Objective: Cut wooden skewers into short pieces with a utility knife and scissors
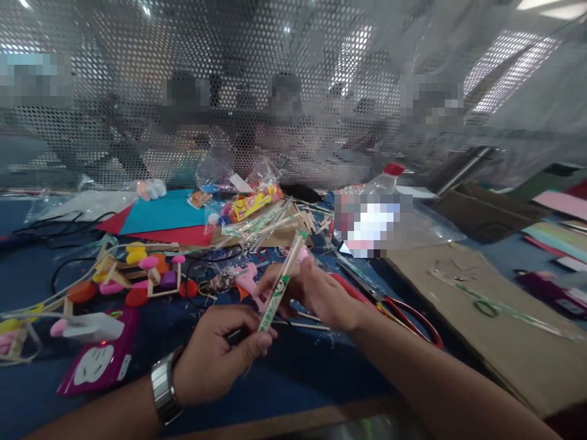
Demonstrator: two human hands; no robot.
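Note:
Chopsticks in a clear wrapper with green print [277, 296] slant upward in front of me. My left hand [224, 351], a silver watch [166, 385] on its wrist, pinches their lower end between thumb and fingers. Behind the wrapper, my right hand [323, 296] is closed, with its fingers curled. A pink object [249, 281] shows beside the right fingertips, and a bit of pink appears near the thumb. I cannot make out whether that hand grips it. Red-handled scissors [415, 321] lie right of the right wrist.
Stick frames with coloured pads [147, 275] and a purple packet [98, 360] are left. Wrapped chopsticks [263, 223], a yellow packet [252, 203] and a red-capped bottle [389, 177] stand further back. Cardboard [495, 318] covers the right side. Perforated sheeting [293, 140] rises behind.

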